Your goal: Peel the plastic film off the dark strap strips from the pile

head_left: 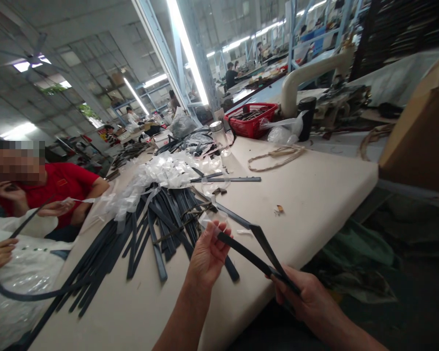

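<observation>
My left hand [210, 251] pinches one end of a long dark strap [245, 251], where a piece of clear plastic [207, 220] shows at the fingertips. Further along, my right hand [302, 295] is closed around the strap, above the table's near edge. A second dark length [265, 241] also runs into my right hand, bent at an angle; I cannot tell whether it belongs to the same strap. Just beyond my left hand lies a pile of similar dark straps [168, 214], with a heap of white translucent plastic pieces [164, 170] behind it.
On the pale table [314, 195] stand a glass jar [219, 136] and a red basket [250, 122], near a loop of tan cord [276, 156]. A cardboard box [417, 126] borders the right. At left, a person in a red shirt [68, 183] sits beside another person's hand [0, 256] holding a strap.
</observation>
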`<state>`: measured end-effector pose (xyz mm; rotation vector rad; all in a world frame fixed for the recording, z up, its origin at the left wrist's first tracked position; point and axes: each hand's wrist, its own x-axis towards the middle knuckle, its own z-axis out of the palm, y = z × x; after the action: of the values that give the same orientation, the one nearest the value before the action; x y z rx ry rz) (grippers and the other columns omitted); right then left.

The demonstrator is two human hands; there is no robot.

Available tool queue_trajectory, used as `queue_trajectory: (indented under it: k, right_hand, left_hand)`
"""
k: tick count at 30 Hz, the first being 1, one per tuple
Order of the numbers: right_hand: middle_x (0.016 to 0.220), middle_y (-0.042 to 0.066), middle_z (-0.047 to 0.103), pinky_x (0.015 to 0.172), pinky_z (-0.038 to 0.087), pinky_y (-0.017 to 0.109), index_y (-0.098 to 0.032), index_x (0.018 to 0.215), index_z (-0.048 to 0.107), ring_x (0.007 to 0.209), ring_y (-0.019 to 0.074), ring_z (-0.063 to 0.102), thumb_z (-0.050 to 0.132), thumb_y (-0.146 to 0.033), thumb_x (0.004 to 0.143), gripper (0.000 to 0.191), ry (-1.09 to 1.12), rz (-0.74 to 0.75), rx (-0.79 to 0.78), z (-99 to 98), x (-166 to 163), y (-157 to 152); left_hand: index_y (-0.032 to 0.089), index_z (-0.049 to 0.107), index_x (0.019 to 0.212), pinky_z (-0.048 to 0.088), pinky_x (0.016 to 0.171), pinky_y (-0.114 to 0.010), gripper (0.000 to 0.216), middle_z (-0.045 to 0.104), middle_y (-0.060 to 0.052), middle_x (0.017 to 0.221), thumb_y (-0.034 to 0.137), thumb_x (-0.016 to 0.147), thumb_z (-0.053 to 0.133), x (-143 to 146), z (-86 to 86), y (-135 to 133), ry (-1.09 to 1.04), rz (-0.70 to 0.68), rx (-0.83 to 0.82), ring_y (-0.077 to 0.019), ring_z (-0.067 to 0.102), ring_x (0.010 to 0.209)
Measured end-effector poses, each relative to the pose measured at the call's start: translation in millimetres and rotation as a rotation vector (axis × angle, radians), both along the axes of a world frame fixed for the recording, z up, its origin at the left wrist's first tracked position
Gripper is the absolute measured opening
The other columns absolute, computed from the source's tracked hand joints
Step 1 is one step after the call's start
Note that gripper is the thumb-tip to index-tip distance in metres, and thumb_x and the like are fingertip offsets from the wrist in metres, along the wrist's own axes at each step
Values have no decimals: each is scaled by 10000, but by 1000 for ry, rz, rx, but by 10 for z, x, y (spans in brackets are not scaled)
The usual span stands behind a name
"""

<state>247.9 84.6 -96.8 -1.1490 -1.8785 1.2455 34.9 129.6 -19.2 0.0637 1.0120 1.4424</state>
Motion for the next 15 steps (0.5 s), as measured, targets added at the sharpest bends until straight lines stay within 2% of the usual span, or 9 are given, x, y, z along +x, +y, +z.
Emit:
queue_trajectory:
  k: [4,8,12,15]
  right_hand:
    - [640,7,595,566,414,275,-216,709,537,580,180,567,384,-477,1002,421,-8,-28,0,-57,19,-17]
    - [675,10,622,587,419,268,-209,741,558,609,178,587,399,-432,996,375,-12,-3,24,-71,10,-51]
    - [650,-1,596,444,371,233,-198,752,569,453,127,505,388,-519,994,440,64,5,-85,47,-83,-21]
    - [600,-17,544,401,340,214,-185,728,571,408,102,463,388,-599,975,516,178,-30,-153,135,-129,34]
  left_hand:
    - [163,699,888,588,731,-300,109,758,-40,817,266,854,691,-15,-48,4,14,-14,29,-178,728,769]
    - [151,714,892,578,758,-288,234,761,-50,825,293,735,811,12,-115,0,74,-32,76,-180,727,781]
    - [126,729,864,568,738,-267,350,757,-69,812,336,629,880,213,-237,-99,139,-131,95,-182,721,762]
    - [112,733,887,555,653,-252,379,745,-79,799,377,649,861,442,-311,-230,139,-260,109,-170,702,695]
